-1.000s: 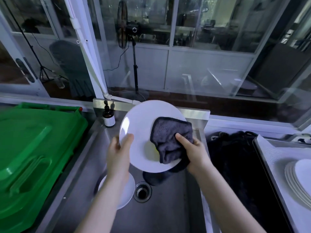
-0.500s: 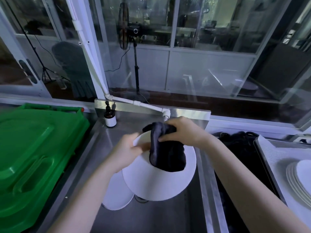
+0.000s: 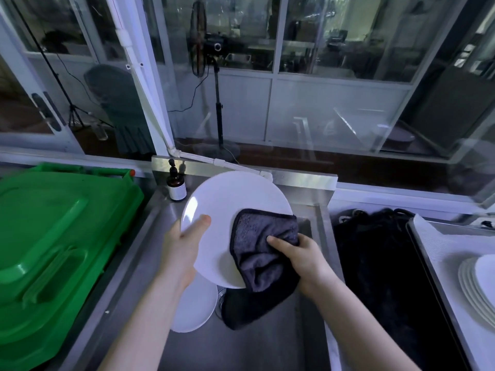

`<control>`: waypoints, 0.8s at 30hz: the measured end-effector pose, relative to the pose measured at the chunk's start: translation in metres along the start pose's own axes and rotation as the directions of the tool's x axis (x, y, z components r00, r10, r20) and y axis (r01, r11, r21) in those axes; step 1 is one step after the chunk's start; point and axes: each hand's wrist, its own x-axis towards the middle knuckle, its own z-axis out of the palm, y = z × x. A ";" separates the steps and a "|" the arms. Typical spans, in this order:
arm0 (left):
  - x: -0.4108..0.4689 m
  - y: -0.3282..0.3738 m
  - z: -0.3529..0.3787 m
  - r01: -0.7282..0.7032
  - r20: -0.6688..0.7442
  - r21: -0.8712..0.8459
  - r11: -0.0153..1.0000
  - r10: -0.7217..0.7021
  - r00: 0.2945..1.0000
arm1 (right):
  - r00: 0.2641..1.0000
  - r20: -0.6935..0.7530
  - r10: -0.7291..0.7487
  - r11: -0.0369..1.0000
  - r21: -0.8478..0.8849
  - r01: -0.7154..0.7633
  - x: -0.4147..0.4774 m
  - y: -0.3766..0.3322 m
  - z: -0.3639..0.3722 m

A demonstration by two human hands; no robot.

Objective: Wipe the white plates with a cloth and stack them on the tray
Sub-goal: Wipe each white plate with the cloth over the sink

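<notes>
I hold a white plate [image 3: 227, 207] tilted toward me above the steel sink [image 3: 251, 349]. My left hand [image 3: 182, 245] grips its left rim, thumb on the face. My right hand [image 3: 300, 255] holds a dark grey cloth [image 3: 257, 250] pressed against the plate's lower right part, and the cloth hangs below the rim. Another white plate [image 3: 195, 309] lies in the sink under my left wrist. Several white plates [image 3: 476, 287] are stacked on the tray [image 3: 439, 253] at the right edge.
A green bin lid [image 3: 53, 236] fills the left side. A brown pump bottle [image 3: 176, 187] stands at the sink's back left corner. A black mat or bag [image 3: 385, 263] lies between sink and tray. A white pipe [image 3: 150, 103] runs down to the faucet.
Half a second ago the plate's back faced up with the cloth over its top edge. Now the plate is turned face toward me, and the cloth has moved to its lower right.
</notes>
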 end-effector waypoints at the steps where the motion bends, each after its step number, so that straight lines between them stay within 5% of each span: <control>1: 0.002 0.004 -0.002 -0.017 0.038 0.031 0.999 0.016 0.999 | 0.999 0.009 -0.045 0.998 -0.048 0.045 0.003 -0.009 -0.002; 5: 0.013 0.033 -0.008 -0.147 0.267 0.177 0.973 0.096 0.959 | 0.956 0.178 -0.234 0.900 -0.332 0.282 0.012 -0.056 -0.008; 9: 0.019 0.051 0.000 -0.392 0.567 0.493 0.777 0.056 0.822 | 0.860 0.430 -0.274 0.495 -0.704 0.509 0.018 -0.076 0.002; 11: 0.016 0.050 0.007 -0.518 0.641 0.555 0.651 0.063 0.765 | 0.824 0.508 -0.248 0.406 -0.718 0.565 0.018 -0.073 0.008; 13: 0.017 0.049 0.004 -0.489 0.564 0.512 0.706 0.153 0.812 | 0.834 0.472 -0.286 0.461 -0.695 0.552 0.018 -0.068 0.006; 15: 0.019 0.040 -0.007 -0.375 0.335 0.398 0.837 0.248 0.909 | 0.872 0.342 -0.350 0.642 -0.590 0.489 0.019 -0.059 -0.001; 18: 0.007 0.016 -0.010 -0.177 0.014 0.217 0.960 0.178 0.984 | 0.968 0.008 -0.252 0.958 -0.142 0.250 0.013 -0.033 -0.004; 21: -0.011 -0.009 0.009 -0.032 -0.145 -0.012 0.999 0.030 0.989 | 0.997 -0.076 -0.014 0.973 0.228 0.031 0.001 -0.004 0.011; 24: -0.012 -0.004 0.015 -0.123 -0.203 -0.061 0.991 0.108 0.973 | 0.994 -0.065 0.090 0.954 0.292 -0.067 -0.006 0.011 0.017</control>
